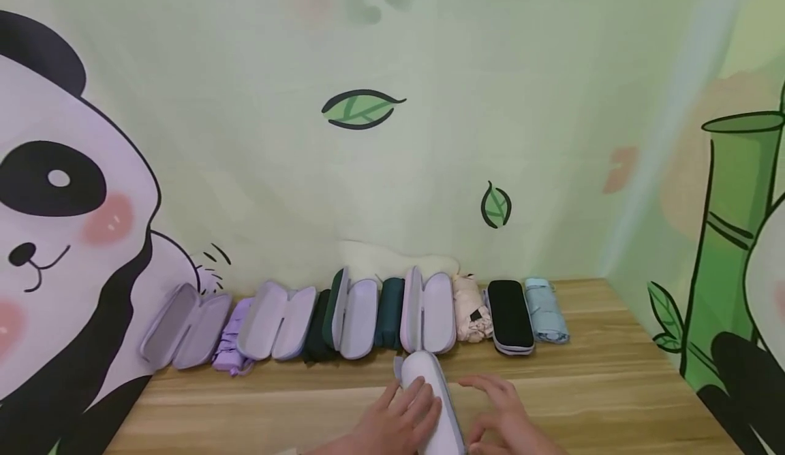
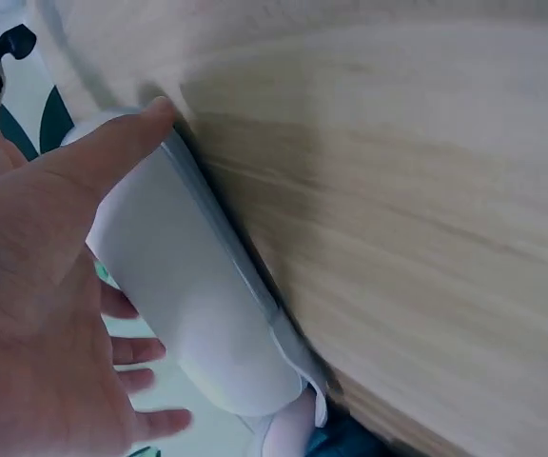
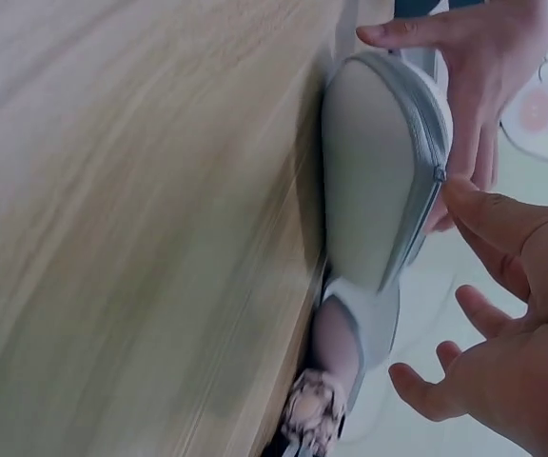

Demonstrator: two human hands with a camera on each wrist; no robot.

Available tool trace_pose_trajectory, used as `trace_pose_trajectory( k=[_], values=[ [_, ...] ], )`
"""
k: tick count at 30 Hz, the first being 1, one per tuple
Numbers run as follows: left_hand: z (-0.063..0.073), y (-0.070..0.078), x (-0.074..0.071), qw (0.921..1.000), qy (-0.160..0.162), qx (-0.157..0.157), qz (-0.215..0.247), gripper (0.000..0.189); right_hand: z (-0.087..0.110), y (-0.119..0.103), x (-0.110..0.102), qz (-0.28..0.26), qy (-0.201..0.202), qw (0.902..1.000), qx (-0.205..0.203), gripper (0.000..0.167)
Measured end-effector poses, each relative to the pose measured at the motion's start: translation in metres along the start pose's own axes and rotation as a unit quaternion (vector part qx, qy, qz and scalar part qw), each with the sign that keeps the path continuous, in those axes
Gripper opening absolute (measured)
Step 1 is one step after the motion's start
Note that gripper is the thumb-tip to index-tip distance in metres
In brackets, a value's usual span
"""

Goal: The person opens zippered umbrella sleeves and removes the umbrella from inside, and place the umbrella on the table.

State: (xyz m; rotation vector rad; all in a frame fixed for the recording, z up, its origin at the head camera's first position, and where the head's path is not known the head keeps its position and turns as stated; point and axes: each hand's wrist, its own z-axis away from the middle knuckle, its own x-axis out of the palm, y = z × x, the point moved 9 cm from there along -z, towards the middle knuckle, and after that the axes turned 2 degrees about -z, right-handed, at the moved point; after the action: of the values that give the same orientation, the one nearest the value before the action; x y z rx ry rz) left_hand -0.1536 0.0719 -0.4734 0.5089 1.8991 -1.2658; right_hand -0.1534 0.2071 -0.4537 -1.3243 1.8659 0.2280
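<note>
A white zippered hard case point(image 1: 432, 377) lies closed near the table's front, with a loop strap at its far end. My left hand point(image 1: 401, 415) rests over it. In the left wrist view its thumb lies along one edge, and the other fingers extend, spread, past the opposite side. At the near end, my right hand point(image 1: 505, 414) pinches the zipper pull point(image 3: 439, 174) between thumb and index finger, its other fingers loosely bent. Their exact contact is partly hidden by the fingertips.
Along the back of the wooden table point(image 1: 613, 373) stand several open cases point(image 1: 358, 319), alternating with rolled folding umbrellas, including purple point(image 1: 232, 339), teal point(image 1: 389, 315), pink point(image 1: 472, 312) and light blue point(image 1: 547, 312). A black-lined case point(image 1: 511, 313) is among them. Behind hangs a panda-printed backdrop point(image 1: 245, 135).
</note>
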Motion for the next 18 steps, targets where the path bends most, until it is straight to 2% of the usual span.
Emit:
trace_pose_trajectory(
  k=[2,3,6,8,11,13,14,18],
  values=[
    [-0.002,0.001,-0.002,0.9998,0.015,0.015,-0.006,0.070,0.003,0.002,-0.005,0.008,-0.001,1.0000,0.003,0.016],
    [-0.004,0.001,-0.002,0.9996,0.012,0.024,-0.001,0.070,0.005,0.003,-0.007,0.014,0.000,0.9999,0.002,0.016],
    [-0.009,-0.001,0.005,0.9971,-0.022,0.056,0.047,0.070,0.008,0.006,-0.013,0.036,-0.001,0.9993,0.011,0.016],
    [-0.013,-0.004,0.013,0.9905,-0.052,0.072,0.105,0.073,0.010,0.010,-0.015,0.049,-0.006,0.9983,0.031,0.015],
    [-0.015,-0.010,0.026,0.9744,-0.076,0.078,0.197,0.074,0.014,0.021,-0.016,0.053,-0.033,0.9946,0.083,0.014],
    [-0.014,-0.015,0.036,0.9656,-0.088,0.066,0.236,0.072,0.017,0.027,-0.015,0.064,-0.037,0.9926,0.096,0.016],
    [-0.013,-0.017,0.040,0.9638,-0.089,0.054,0.245,0.071,0.019,0.029,-0.015,0.070,-0.036,0.9920,0.099,0.017],
    [-0.010,-0.024,0.048,0.9654,-0.099,-0.013,0.241,0.069,0.021,0.031,-0.018,0.112,-0.004,0.9914,0.069,0.024]
  ],
)
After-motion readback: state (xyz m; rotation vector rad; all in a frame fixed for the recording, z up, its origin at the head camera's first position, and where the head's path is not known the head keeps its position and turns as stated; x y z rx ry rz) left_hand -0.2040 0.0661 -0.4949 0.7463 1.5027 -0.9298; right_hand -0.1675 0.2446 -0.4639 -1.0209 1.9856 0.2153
